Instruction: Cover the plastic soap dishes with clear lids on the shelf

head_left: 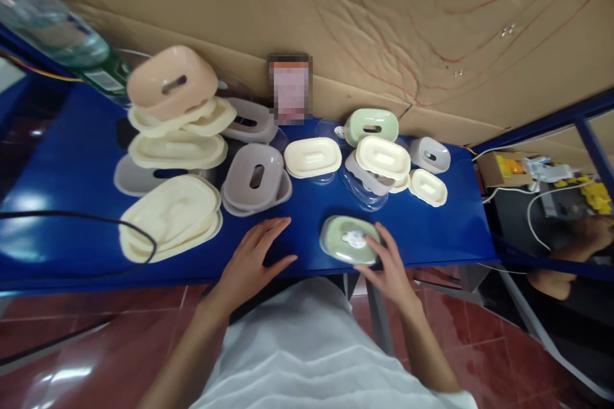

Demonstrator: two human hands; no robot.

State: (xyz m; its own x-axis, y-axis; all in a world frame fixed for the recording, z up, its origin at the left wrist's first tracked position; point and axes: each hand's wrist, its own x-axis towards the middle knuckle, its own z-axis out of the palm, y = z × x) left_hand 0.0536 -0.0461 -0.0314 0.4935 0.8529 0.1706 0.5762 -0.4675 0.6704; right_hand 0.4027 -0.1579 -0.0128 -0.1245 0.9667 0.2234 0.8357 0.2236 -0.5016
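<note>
The right grip (389, 268) is clamped on the right end of the green box (334, 241), thumb at the near edge, fingers at the far edge by a white label (355, 239). The left grip (253, 255) holds nothing, thumb and fingers apart, facing the box's other end. A steady hold probably wants pressure on the sides, off the glossy top, and the left grip bracing the opposite end. Beyond the right grip sits a cream lid (382, 157); beyond the left grip, a gray box (242, 182) rests on the bench (441, 230).
</note>
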